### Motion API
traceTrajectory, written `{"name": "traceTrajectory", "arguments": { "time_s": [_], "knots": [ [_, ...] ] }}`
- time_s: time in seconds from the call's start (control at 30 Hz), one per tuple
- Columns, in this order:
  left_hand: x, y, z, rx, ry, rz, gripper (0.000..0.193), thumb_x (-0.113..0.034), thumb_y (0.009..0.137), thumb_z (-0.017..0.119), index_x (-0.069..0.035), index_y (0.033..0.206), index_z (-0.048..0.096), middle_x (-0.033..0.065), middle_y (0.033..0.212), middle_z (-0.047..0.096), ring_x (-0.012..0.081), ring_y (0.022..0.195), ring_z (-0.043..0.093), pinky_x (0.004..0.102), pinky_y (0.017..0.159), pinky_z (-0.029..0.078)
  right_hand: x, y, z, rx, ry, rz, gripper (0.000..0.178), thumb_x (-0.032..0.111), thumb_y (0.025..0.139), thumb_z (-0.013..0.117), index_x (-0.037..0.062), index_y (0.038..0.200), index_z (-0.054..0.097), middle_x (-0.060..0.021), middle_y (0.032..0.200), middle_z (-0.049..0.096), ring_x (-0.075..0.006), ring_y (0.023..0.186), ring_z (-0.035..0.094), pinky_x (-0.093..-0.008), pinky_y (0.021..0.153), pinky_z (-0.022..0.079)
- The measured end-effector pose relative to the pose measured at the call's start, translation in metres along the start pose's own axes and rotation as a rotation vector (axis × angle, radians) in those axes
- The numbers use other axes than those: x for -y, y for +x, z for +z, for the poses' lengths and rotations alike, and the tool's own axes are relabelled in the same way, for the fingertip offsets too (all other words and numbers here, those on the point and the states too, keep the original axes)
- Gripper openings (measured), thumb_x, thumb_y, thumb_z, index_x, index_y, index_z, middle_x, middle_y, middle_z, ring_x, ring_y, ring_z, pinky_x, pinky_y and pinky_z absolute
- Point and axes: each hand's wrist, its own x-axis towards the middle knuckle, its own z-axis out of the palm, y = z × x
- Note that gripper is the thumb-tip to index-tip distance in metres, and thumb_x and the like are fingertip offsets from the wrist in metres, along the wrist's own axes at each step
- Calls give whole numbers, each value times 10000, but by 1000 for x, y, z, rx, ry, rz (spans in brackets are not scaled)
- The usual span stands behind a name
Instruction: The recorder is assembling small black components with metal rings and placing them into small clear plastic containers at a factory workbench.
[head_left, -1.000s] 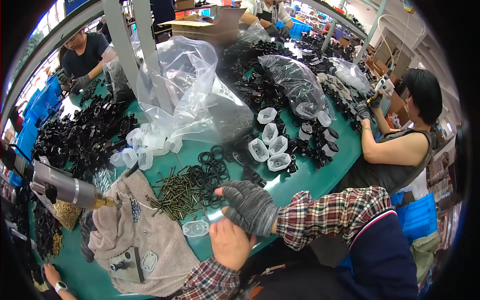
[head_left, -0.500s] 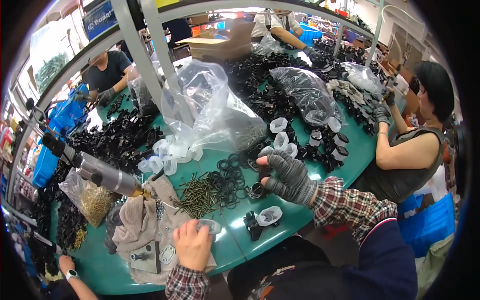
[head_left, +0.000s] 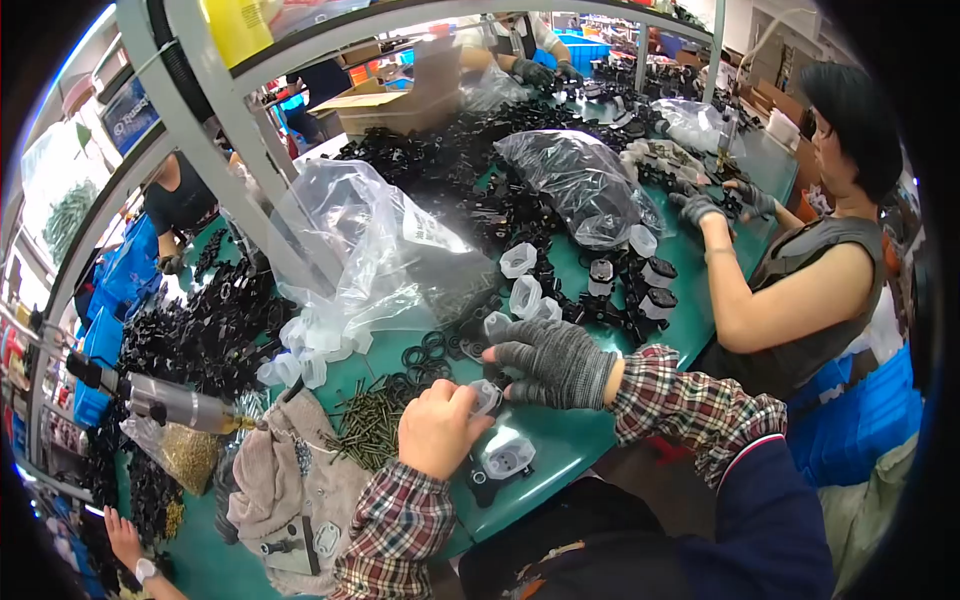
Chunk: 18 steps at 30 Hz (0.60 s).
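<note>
Just below centre frame, my bare left hand [head_left: 437, 430] pinches a clear plastic cap [head_left: 487, 397]; beside it, my gloved right hand [head_left: 560, 366] has thumb and forefinger apart.

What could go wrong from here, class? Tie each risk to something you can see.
The clear part in the left hand might slip, with the right hand so close. The left sleeve could sweep the loose screws beside it. The cup near the table edge might be knocked off.
</note>
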Motion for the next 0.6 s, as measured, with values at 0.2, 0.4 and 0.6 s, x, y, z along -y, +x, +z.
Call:
{"name": "traceTrajectory", "arguments": {
  "time_s": [0.2,0.4,0.6],
  "knots": [
    [2,10,26,-55,-55,-94,363,-242,582,739,-80,840,541,61,801,522,247,744,546,361,611,430,-7,13,16,13,-4,-166,547,400,733,588,108,1183,483,-131,1139,511,-299,1027,506,-451,903,358],
    [10,1,21,-126,73,-93,480,-285,524,772,-75,888,540,48,909,536,229,885,514,364,713,397,-10,33,31,376,-145,-104,557,415,740,576,110,1195,474,-141,1091,533,-297,990,519,-450,893,349],
    [32,-9,35,-155,30,-122,503,-282,510,775,-78,912,552,32,953,542,224,915,501,368,756,376,0,33,34,100,-347,-289,499,423,752,547,106,1136,503,-107,931,580,-271,878,558,-431,826,385]
  ]
}}
